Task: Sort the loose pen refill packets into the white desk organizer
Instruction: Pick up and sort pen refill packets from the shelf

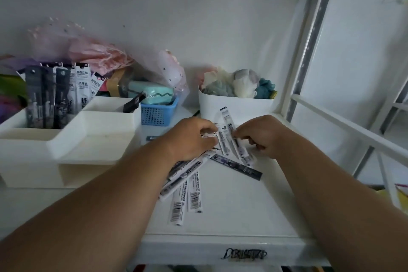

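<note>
Hands (225,137) on loose packets (229,139)

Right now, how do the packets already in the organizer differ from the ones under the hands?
The packets in the organizer stand upright, packed side by side in the back compartment; the loose packets lie flat and fanned out on the shelf. Both hands touch only the loose ones. Both sets are slim refill sleeves.

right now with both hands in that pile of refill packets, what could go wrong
1. Both hands pinch into the fanned pile of packets; lifting may drag neighbours along and scatter them.
2. Two barcode packets lie near the shelf's front edge and could be swept off.
3. The organizer's tall compartment already looks crowded, so new packets may jam.
</note>
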